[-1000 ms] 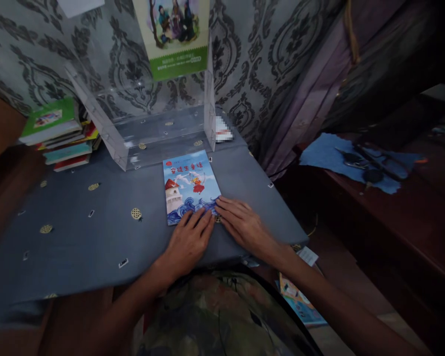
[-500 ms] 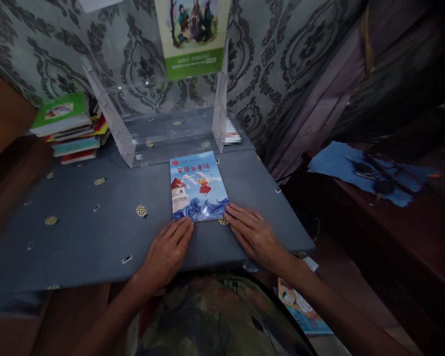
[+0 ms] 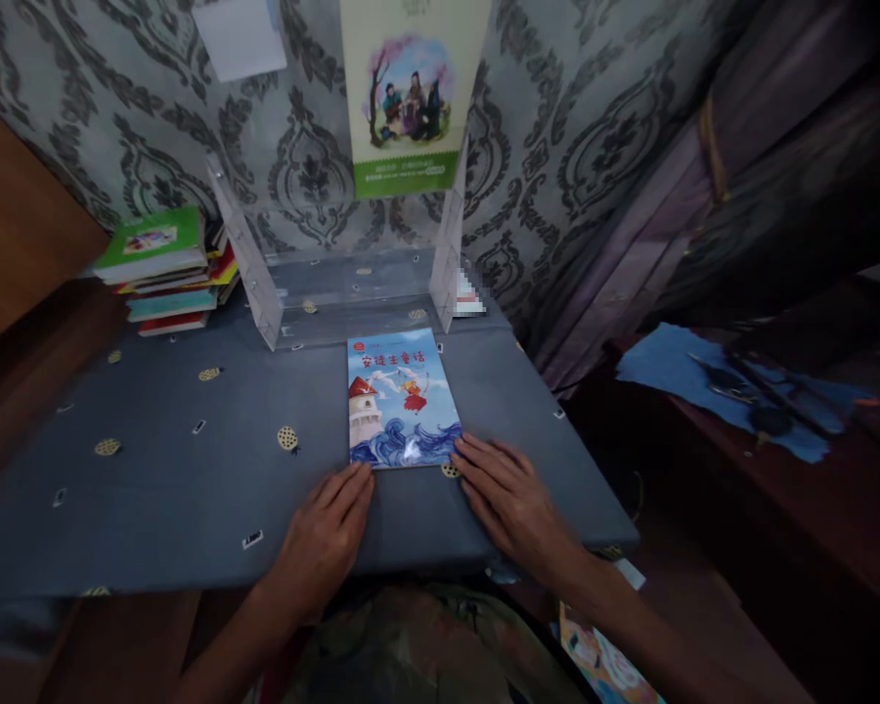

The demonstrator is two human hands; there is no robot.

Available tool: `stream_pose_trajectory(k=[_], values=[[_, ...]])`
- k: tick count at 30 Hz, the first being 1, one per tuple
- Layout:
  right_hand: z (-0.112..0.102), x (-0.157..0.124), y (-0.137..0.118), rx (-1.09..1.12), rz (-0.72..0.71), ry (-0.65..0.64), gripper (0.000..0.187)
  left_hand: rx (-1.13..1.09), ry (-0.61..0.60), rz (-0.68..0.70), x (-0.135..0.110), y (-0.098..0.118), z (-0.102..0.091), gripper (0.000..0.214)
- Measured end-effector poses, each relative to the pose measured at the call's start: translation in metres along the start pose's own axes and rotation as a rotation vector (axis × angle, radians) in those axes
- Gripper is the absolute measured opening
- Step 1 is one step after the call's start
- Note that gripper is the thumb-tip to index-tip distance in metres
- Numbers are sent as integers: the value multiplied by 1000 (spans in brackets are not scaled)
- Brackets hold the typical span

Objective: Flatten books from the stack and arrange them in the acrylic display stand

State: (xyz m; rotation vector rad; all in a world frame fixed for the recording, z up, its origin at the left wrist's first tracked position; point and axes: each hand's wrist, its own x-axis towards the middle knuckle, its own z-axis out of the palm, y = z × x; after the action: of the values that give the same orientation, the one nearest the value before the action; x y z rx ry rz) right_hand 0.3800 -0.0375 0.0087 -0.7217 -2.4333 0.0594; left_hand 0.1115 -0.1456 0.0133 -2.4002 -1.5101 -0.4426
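A: Where is the blue book (image 3: 403, 391)?

B: It lies flat on the gray desk (image 3: 212, 499), shut, with its front facing up. It is near the front edge of the desk, just in front of the clear stand (image 3: 245, 259)

A: What's on its front?

B: A white tower with a red roof, a little person in red, blue sky and big curly waves. The bottom part has a shiny spot

A: What are the hands doing?

B: The left hand (image 3: 327, 523) has its fingertips at the bottom left corner. The right hand (image 3: 509, 504) has its fingertips on the bottom right corner. Both lie flat, with fingers out straight and close together. They aren't curled round the book. I can't tell how hard they press

A: What else is on the desk?

B: A pile of books (image 3: 165, 252) is to the left of the stand, with a green one on top

A: And higher up?

B: A cream and green cover (image 3: 411, 103) shows above the bottom of the stand, in front of the swirly wall (image 3: 312, 166)

A: What's over on the right?

B: A blue cloth (image 3: 656, 362), with some dark things on it, too dim to name
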Motion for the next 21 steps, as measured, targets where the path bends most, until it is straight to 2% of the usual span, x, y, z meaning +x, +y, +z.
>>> stream_pose_trajectory(k=[3, 9, 13, 21], values=[[5, 14, -18, -2, -15, -45, 41, 16, 24, -2, 2, 2, 2, 37], [28, 39, -51, 57, -134, -137, 43, 8, 68, -18, 2, 2, 5, 36], [29, 34, -46, 61, -144, -154, 40, 10, 81, -31, 3, 3, 5, 37], [9, 12, -21, 132, -79, -71, 37, -96, 67, -50, 17, 0, -8, 31]])
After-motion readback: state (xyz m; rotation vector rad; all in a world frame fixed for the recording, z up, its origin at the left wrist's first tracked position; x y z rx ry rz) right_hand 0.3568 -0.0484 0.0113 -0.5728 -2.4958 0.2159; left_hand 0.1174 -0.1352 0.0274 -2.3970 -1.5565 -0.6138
